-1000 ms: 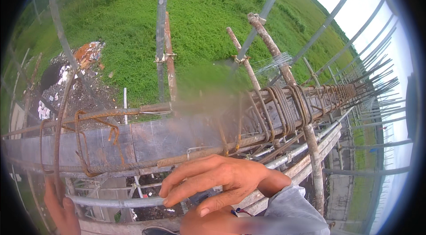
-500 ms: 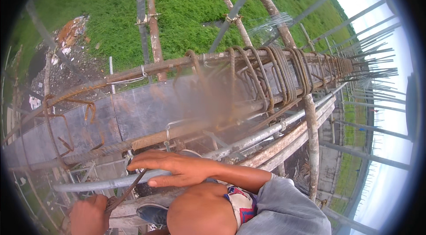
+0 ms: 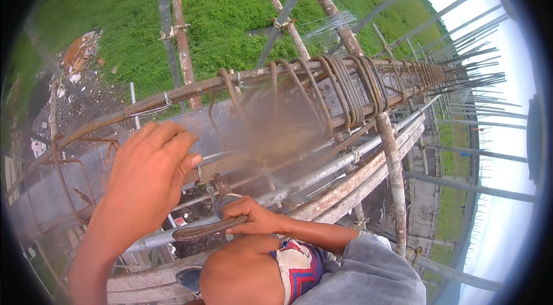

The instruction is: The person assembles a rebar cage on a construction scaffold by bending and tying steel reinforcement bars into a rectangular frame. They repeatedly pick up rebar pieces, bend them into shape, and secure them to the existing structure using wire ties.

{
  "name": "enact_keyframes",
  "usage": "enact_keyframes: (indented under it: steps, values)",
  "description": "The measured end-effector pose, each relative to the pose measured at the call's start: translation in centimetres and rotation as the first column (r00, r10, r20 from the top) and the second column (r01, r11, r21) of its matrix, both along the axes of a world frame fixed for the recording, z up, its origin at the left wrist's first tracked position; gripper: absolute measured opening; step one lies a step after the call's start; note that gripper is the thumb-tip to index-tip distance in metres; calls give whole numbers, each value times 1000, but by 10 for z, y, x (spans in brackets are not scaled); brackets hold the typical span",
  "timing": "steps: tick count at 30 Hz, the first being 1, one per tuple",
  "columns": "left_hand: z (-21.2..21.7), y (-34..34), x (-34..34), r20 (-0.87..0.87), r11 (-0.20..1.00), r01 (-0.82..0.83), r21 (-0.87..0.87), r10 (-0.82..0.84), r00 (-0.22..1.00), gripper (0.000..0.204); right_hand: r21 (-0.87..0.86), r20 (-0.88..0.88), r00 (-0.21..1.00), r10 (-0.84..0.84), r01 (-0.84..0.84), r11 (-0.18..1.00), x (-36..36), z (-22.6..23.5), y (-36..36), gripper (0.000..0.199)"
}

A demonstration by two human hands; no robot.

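My left hand is raised over the near edge of the reinforcement cage, its fingers curled toward the thumb. Whatever it may pinch is hidden. Close to its thumb, a pale tie wire loops round the near bar. Lower down, above my bent knee, my right hand is closed round a folded bundle of brown tie wire, whose looped end points left. Rusty stirrups hang in a row on the long upper rebar. A blurred smear hides the middle of the cage.
Below the cage run a metal scaffold pipe and wooden planks. A wooden post rises right of me. My shoe rests by lower timber. Grass lies far below; many rebar ends jut out at right.
My left hand has let go of the brown wire bundle and risen to the near bar. My right hand, earlier spread above the bundle, now grips it. The view has shifted slightly.
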State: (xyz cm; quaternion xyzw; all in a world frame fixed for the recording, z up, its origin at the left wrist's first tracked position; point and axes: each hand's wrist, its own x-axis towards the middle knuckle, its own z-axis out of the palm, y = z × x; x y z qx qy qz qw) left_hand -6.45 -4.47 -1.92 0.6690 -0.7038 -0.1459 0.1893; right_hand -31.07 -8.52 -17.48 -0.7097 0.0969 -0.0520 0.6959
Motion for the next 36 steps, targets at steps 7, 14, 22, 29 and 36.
enact_keyframes:
  steps: [7, 14, 22, 29, 36]
  values:
    - [-38, -13, -17, -389, 972, 35, 233, 60, 919, 22, -206, -162, 888, -430, 395, 895, -78, 45, -21, 21]
    - [-43, -8, -22, -497, 937, -3, 348, 188, 847, 22, -341, -21, 197, -980, 920, 193, -172, 102, -81, 30]
    - [-37, -9, -25, -511, 937, -7, 349, 197, 837, 24, -982, 18, -104, -994, 187, -37, -341, 157, -261, 49]
    - [-39, -11, -25, -504, 930, -6, 367, 204, 839, 26, -669, 42, -16, -999, 742, -40, -384, 94, -345, 44]
    - [-36, -11, -28, -508, 925, -35, 379, 239, 828, 25, -172, -62, 9, -998, 985, 19, -369, 38, -361, 26]
